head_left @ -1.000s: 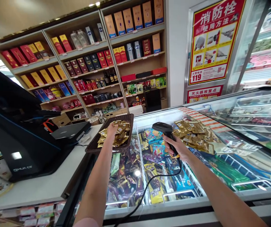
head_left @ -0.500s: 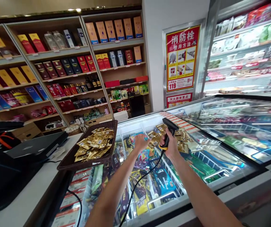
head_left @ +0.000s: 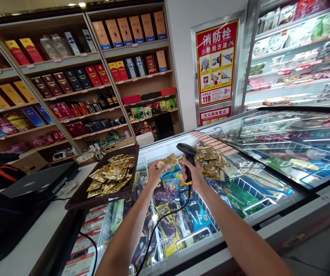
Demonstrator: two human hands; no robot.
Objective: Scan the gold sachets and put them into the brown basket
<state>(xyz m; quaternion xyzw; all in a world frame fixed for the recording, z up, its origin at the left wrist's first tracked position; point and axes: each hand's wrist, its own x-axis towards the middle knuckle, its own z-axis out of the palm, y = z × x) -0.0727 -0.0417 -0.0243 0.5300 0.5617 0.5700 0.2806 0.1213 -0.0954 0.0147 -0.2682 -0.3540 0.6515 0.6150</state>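
A black barcode scanner [head_left: 188, 163] with a yellow lower end is gripped in my right hand [head_left: 195, 177], upright, its cable [head_left: 165, 217] trailing down toward me. My left hand [head_left: 154, 174] pinches a gold foil packet [head_left: 167, 162] by its left end, just left of the scanner. Both hands are over the glass top of a chest freezer [head_left: 222, 245]. Beyond the scanner, to the right, lies a pile of similar gold packets [head_left: 212, 159] on the glass. Left of my left hand, a dark brown woven basket [head_left: 77, 198] holds many more gold packets [head_left: 111, 174].
Wire baskets of bagged frozen goods show under the glass, among them a blue bag [head_left: 196, 214]. A counter [head_left: 50, 230] with dark equipment [head_left: 41, 180] stands at left. Shelves of boxed bottles [head_left: 80, 78] line the back wall; a lit display cooler [head_left: 297, 65] is at right.
My left hand now has a gold packet between its fingers and has drawn back left with it. My right hand has moved the scanner left, close to the packet. The view has shifted slightly.
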